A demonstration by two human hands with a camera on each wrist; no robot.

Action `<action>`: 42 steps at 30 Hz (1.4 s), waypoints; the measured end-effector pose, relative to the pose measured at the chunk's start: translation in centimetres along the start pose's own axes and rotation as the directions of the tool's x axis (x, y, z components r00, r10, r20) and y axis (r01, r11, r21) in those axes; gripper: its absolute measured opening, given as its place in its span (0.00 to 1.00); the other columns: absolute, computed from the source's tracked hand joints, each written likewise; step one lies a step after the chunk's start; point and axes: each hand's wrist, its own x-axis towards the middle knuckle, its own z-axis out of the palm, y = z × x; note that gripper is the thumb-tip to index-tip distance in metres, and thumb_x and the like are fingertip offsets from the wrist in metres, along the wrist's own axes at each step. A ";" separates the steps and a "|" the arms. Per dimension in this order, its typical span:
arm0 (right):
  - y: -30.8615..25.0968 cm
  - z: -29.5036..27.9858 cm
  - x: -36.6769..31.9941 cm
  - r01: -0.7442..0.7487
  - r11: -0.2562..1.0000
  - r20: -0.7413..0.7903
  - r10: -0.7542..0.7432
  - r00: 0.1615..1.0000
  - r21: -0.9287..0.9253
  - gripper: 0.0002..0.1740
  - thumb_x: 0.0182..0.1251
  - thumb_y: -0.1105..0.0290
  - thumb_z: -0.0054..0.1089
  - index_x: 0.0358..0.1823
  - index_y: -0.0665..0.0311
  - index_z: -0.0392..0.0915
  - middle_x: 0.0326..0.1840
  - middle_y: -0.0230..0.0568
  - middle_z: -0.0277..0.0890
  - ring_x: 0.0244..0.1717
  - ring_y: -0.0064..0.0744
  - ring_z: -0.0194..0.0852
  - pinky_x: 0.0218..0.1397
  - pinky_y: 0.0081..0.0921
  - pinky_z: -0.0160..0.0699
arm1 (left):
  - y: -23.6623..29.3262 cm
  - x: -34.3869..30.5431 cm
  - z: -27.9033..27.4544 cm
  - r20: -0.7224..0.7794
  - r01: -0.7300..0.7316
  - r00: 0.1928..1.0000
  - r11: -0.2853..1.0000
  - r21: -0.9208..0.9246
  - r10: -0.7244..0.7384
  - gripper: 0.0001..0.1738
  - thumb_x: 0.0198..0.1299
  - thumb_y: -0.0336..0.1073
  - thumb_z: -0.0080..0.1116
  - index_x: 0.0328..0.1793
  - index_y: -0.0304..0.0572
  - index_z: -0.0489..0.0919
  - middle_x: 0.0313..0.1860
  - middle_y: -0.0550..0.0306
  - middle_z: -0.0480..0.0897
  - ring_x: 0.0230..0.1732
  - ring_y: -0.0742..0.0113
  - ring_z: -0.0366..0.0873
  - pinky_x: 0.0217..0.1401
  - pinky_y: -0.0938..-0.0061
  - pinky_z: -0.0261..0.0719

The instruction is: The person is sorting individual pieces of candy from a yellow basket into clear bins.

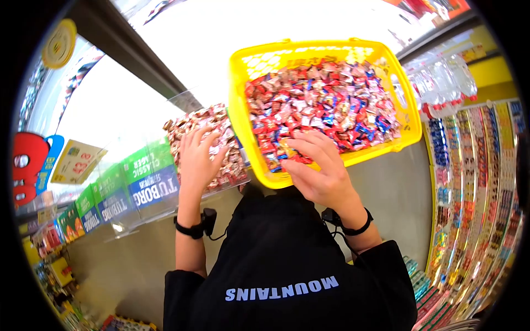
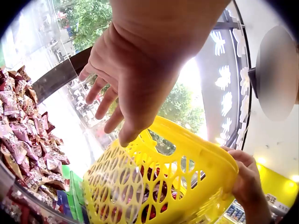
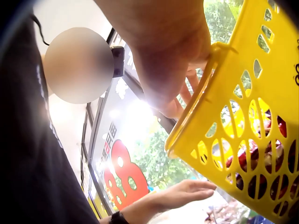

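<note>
My left hand (image 1: 199, 160), fingers spread, is over a clear bin of wrapped candies (image 1: 221, 129) in pink and brown. In the left wrist view the left hand (image 2: 135, 79) has extended fingers and an uncovered palm, holding nothing. A yellow plastic basket (image 1: 411, 113) beside the bin is well filled with mixed wrapped candies (image 1: 326, 105) in red, pink, blue and gold. My right hand (image 1: 323, 171) reaches over the basket's near rim, thumb and fingers apart and slightly bent, fingertips close above the candies. In the right wrist view the rim partly hides the right hand's fingers (image 3: 187, 91).
Green and blue Tuborg cartons (image 1: 152, 171) line the left side, with a price card (image 1: 77, 161) behind them. Water bottles (image 1: 444, 83) stand right of the basket. Packed shelves (image 1: 475, 187) curve along the right. A large window (image 2: 182, 98) is beyond the basket.
</note>
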 end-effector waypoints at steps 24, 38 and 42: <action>9.5 -11.3 -6.2 -0.193 0.947 -0.103 0.172 0.980 -0.256 0.12 0.61 0.74 0.76 0.47 0.59 0.88 0.60 0.42 0.84 0.66 0.50 0.82 0.72 0.50 0.79 | 10.7 2.3 -3.8 -0.224 0.040 0.974 0.997 0.065 -0.025 0.14 0.66 0.32 0.71 0.57 0.43 0.90 0.70 0.48 0.84 0.76 0.40 0.77 0.85 0.45 0.67; 17.8 -15.4 -1.1 0.006 0.979 0.445 0.086 0.891 -0.202 0.13 0.65 0.67 0.75 0.51 0.52 0.91 0.70 0.41 0.80 0.73 0.49 0.75 0.77 0.51 0.72 | 18.3 3.1 -1.3 -0.005 -0.209 0.978 0.976 -0.057 0.209 0.18 0.58 0.36 0.77 0.56 0.48 0.91 0.70 0.50 0.83 0.76 0.44 0.77 0.81 0.48 0.72; 18.9 -12.1 0.7 0.010 0.974 0.689 0.152 0.709 -0.226 0.15 0.66 0.67 0.74 0.54 0.50 0.92 0.76 0.44 0.77 0.80 0.50 0.71 0.82 0.51 0.67 | 17.8 3.0 -1.0 -0.005 -0.228 0.973 0.971 -0.070 0.229 0.16 0.60 0.37 0.76 0.55 0.49 0.91 0.69 0.52 0.84 0.75 0.45 0.77 0.80 0.48 0.72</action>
